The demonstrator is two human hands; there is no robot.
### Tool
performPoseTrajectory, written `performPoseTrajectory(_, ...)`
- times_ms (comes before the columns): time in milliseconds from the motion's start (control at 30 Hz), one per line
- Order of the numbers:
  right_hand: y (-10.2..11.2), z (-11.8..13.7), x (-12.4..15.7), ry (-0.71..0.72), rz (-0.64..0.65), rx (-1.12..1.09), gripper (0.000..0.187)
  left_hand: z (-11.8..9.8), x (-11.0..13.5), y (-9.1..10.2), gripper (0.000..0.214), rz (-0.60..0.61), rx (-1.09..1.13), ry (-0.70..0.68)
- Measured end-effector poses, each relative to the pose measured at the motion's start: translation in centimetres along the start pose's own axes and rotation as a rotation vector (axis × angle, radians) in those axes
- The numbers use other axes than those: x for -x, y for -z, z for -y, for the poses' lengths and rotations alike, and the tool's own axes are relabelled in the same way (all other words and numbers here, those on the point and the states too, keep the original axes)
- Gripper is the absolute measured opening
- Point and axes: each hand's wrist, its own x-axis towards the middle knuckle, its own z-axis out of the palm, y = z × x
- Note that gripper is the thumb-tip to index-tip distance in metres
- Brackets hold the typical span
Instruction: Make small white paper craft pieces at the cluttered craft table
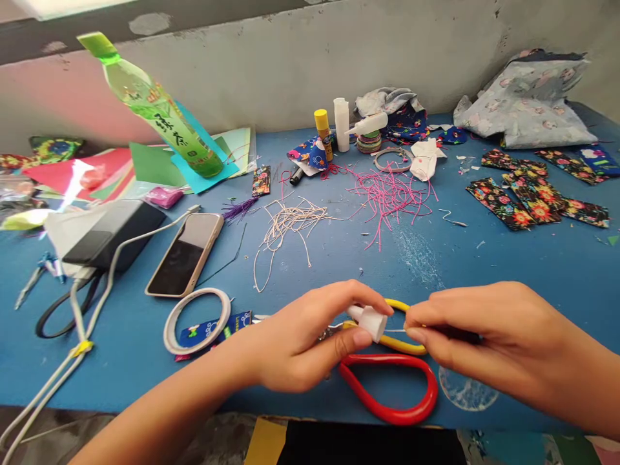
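My left hand (310, 339) pinches a small white nozzle cap (372, 321) between thumb and fingers, its narrow tip pointing left. Facing it, my right hand (504, 339) is closed, thumb pressed to forefinger. A thin white strand (396, 330) runs from the cap's wide end to the right fingertips; whether it passes through the cap is hidden. Under the hands lie scissors with one red handle (387, 413) and one yellow handle (407, 347); their blades are mostly covered by my left hand.
Left of my hands are a tape roll (169, 329), a phone (184, 255) and white cables (116, 258). Beyond lie beige cords (290, 223), pink cords (387, 194), a glue stick (323, 132), white bottles (341, 126), floral fabric pieces (533, 194) and a green tea bottle (165, 116).
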Motion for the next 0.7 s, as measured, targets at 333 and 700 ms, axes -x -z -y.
performPoseTrajectory(333, -0.3, -0.1, 1.2, 0.142, -0.098, 0.422, 0.035, 0.3, -0.1, 0.0, 0.018, -0.025, -0.043, -0.024)
performPoseTrajectory(700, -0.4, 0.5, 1.3, 0.168, -0.037, 0.399, 0.037, 0.5, -0.2, 0.2, 0.019, 0.029, -0.022, 0.033)
